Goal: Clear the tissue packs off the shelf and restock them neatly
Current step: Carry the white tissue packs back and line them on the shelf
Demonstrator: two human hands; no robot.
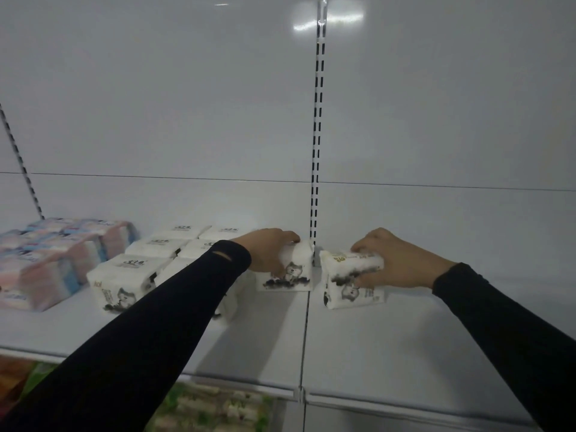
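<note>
Each hand grips tissue pack (on shelf [389, 347]): left hand [268, 249] on left pack [290, 269], right hand [396, 260] on right pack [349, 285].

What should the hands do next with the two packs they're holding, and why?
Probably slide the right pack, gripped by the right hand, left toward the seam. It sits tilted and apart, on the far side of the upright from the rows. The left hand holds its pack beside the rows, so closing that gap would tidy the line.
</note>
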